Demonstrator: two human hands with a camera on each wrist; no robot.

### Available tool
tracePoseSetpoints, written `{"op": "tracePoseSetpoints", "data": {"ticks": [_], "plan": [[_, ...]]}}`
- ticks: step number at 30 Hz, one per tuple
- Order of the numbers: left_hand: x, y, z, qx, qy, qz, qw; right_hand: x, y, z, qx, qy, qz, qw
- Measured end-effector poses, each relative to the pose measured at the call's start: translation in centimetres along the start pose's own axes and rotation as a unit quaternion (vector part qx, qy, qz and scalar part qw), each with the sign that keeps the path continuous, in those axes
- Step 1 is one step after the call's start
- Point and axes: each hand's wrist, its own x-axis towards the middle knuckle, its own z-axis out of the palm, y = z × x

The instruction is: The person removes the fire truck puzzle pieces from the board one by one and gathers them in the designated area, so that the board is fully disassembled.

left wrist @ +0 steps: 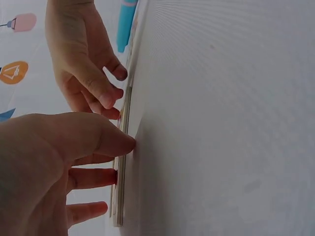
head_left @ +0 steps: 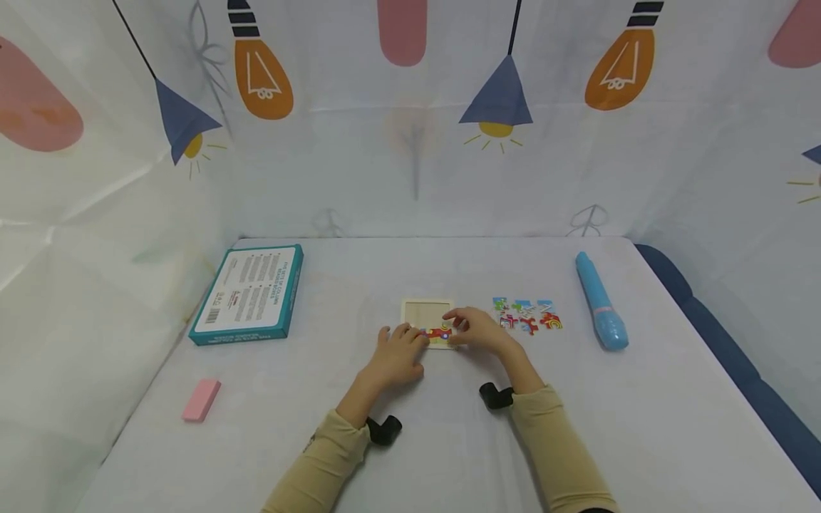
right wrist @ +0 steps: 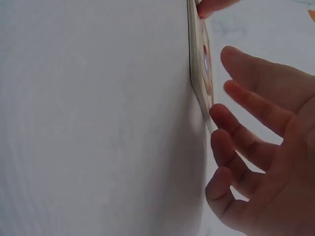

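Note:
A small wooden puzzle tray (head_left: 426, 312) lies on the white table, its upper part showing bare wood. Colourful puzzle pieces (head_left: 439, 333), red and yellow, fill the lower part. My left hand (head_left: 394, 356) rests at the tray's lower left with fingertips on it; in the left wrist view its thumb (left wrist: 115, 137) lies along the near edge. Over the tray's right side is my right hand (head_left: 479, 331), fingers loosely bent. In the right wrist view, the right fingertips (right wrist: 220, 115) come right at the tray's edge, and nothing shows between thumb and fingers.
Several loose puzzle pieces (head_left: 529, 325) lie right of the tray. Farther right is a blue microphone-shaped object (head_left: 601, 303). A teal-edged flat box (head_left: 246, 296) lies at the back left, with a pink block (head_left: 202, 400) nearer the front. Printed white cloth surrounds the table.

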Motion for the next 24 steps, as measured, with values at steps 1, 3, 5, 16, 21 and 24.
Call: {"op": "tracePoseSetpoints", "data": {"ticks": [1, 3, 5, 16, 21, 24], "plan": [[0.0, 0.1, 0.0, 0.001, 0.003, 0.001, 1.0, 0.0, -0.2, 0.1, -0.01, -0.008, 0.001, 1.0], [0.0, 0.2, 0.0, 0.01, 0.013, 0.006, 0.9998, 0.1, -0.6, 0.4, -0.031, -0.018, 0.003, 0.999], [-0.1, 0.3, -0.1, 0.018, 0.02, 0.008, 0.9996, 0.2, -0.8, 0.5, -0.041, -0.019, 0.008, 0.999], [-0.2, 0.8, -1.1, 0.001, -0.013, 0.001, 0.9999, 0.6, -0.9, 0.7, 0.001, -0.019, 0.007, 1.0], [-0.1, 0.7, -1.0, 0.009, -0.019, -0.003, 0.9998, 0.3, -0.8, 0.5, 0.007, -0.023, 0.002, 1.0], [-0.2, 0.7, -1.0, 0.009, -0.021, -0.007, 0.9997, 0.0, -0.2, 0.1, 0.046, -0.011, 0.002, 0.999]]}}
